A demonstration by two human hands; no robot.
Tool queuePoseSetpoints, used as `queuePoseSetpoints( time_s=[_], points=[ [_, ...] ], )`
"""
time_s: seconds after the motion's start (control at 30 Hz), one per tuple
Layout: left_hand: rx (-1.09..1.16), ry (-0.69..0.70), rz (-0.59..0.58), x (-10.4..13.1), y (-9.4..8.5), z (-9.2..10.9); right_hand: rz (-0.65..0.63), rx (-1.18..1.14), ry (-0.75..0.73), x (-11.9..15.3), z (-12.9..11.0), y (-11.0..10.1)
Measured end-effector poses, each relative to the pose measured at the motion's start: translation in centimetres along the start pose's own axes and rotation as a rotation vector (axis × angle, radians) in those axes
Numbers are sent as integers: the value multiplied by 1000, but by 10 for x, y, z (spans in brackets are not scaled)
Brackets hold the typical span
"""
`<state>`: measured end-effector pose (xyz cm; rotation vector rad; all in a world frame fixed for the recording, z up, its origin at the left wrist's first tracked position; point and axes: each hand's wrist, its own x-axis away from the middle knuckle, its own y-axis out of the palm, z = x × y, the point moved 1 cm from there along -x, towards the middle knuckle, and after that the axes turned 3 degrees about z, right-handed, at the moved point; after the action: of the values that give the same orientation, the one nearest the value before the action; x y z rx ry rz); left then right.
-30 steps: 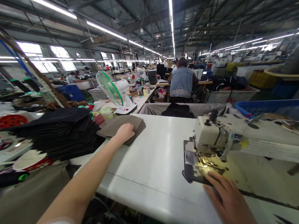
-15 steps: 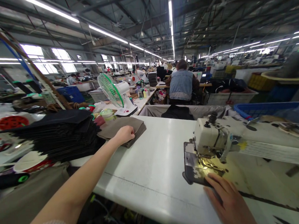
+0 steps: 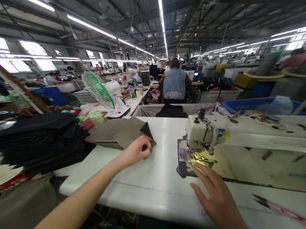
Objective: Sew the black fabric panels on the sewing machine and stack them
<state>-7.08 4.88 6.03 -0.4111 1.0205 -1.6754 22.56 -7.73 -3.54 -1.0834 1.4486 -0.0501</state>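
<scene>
My left hand (image 3: 139,149) pinches the near right corner of a grey-brown fabric piece (image 3: 125,130), which is partly lifted and slid off a stack of like pieces (image 3: 103,142) on the white table. A dark folded corner shows beside my fingers. My right hand (image 3: 214,190) holds nothing, its fingers apart, the fingertips at the front edge of the sewing machine's lit plate (image 3: 197,158). The machine (image 3: 200,129) stands on the right of the table.
A tall stack of black fabric (image 3: 40,142) lies at the left, a fan (image 3: 99,92) behind it. Pink-handled snips (image 3: 280,208) lie at the front right. Beyond the table are a blue basket (image 3: 256,104) and a seated person in a denim vest (image 3: 174,85).
My left hand has drawn the top fabric piece toward the right and nearer. My right hand's fingers have spread apart by the machine plate. The view has turned right, and the snips show fully.
</scene>
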Motion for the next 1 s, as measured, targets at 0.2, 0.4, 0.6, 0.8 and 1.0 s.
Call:
queuePoseSetpoints(
  time_s=[0.2,0.4,0.6,0.8,1.0],
  points=[
    [133,329,-433,78,92,74,-437,-164,-202,-15,-41,-31],
    [346,185,-639,95,67,86,-623,-252,131,8,-9,-62],
    [662,-406,-441,36,39,53,-613,-611,682,-26,7,-51],
    [699,-623,-395,7,52,18,-355,-417,811,-32,30,13],
    [330,-389,-135,27,79,10,-274,-422,855,-12,28,13]
  ],
)
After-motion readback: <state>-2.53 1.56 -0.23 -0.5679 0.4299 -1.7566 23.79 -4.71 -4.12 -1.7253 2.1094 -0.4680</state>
